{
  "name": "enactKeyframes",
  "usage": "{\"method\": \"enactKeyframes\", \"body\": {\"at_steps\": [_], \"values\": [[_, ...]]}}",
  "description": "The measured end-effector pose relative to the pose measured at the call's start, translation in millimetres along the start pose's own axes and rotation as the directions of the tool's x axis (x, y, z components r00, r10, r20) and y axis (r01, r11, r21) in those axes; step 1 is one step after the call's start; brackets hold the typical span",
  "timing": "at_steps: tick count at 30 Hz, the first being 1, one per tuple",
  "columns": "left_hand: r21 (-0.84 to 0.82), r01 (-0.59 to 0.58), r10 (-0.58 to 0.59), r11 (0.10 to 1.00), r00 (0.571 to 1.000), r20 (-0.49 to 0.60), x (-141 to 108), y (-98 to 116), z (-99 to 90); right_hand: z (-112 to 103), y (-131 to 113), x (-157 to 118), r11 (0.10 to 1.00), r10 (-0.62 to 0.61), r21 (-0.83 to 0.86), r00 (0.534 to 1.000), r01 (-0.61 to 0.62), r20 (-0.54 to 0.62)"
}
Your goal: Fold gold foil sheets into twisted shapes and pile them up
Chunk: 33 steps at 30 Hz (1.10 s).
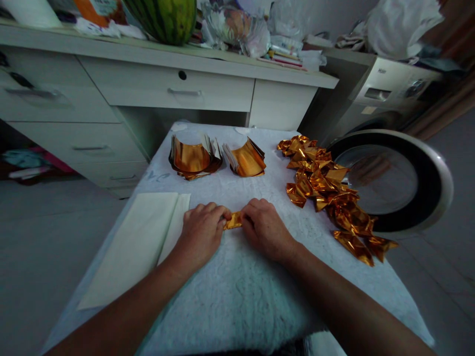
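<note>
Between my two hands lies a small folded strip of gold foil paper (233, 221), low over the cloth-covered table. My left hand (203, 228) pinches its left end, and my right hand (264, 228) has closed fingers on the right end. Only the strip's middle shows; both ends are hidden under fingers. Beyond them stand two curved stacks of gold foil sheets, a left stack (191, 157) and a right stack (248, 159). A heap of folded gold foil pieces (319, 178) spreads along the table's right side.
White paper sheets (129, 242) lie left of my left hand. A washing machine with its round door (389, 180) swung out borders the table's right edge. Behind is a white drawer cabinet (178, 79), its top holding a watermelon (163, 20) and plastic bags.
</note>
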<state>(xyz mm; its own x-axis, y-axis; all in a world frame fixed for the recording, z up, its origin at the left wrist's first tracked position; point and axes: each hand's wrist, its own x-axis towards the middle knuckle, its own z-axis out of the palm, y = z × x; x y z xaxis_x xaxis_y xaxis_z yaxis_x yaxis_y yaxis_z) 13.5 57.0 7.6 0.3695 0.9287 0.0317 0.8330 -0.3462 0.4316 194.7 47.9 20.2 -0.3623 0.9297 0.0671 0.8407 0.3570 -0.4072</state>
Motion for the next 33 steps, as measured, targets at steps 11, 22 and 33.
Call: {"method": "enactKeyframes", "body": {"at_steps": [11, 22, 33], "values": [[-0.012, 0.0, 0.0, 1.0, 0.999, 0.04, -3, -1, -3.9, 6, -13, 2, 0.972, 0.081, -0.218, 0.997, -0.082, -0.013], [0.008, -0.006, 0.006, 1.0, 0.999, 0.038, -4, -1, -2.0, 8, -16, 1, 0.966, 0.092, -0.242, 0.996, -0.093, -0.016], [0.122, -0.059, 0.054, 0.991, 0.998, 0.039, -9, -2, 1.9, 6, -2, -3, 0.979, 0.114, -0.165, 0.993, -0.116, -0.026]]}}
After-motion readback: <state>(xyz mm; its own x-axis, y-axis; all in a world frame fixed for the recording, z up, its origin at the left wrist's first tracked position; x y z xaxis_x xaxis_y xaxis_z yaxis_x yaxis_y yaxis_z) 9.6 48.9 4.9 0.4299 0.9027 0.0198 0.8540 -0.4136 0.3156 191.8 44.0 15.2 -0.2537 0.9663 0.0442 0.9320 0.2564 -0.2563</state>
